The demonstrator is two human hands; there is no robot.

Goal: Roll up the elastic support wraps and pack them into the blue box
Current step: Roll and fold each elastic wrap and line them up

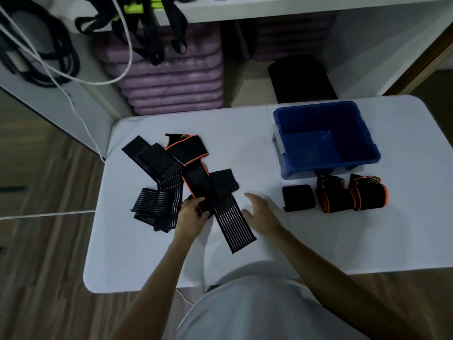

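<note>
A loose heap of black elastic wraps (161, 165) lies on the left half of the white table (245, 253); some are grey-striped, one is orange-edged (188, 148). My left hand (192, 215) grips the near end of a black wrap in that heap. My right hand (261, 212) hovers with relaxed fingers just right of a striped wrap (234, 224), holding nothing. The blue box (326, 141) stands at the back right with nothing visible inside. In front of it lie three rolled wraps: one plain black (297, 198) and two orange-edged (334, 196) (370, 193).
A white shelf unit stands behind the table with purple mats (171, 79) stacked below and black straps (147, 28) hanging from it. A white cable (81, 116) runs down on the left. A black block (301, 79) sits on the floor behind the box.
</note>
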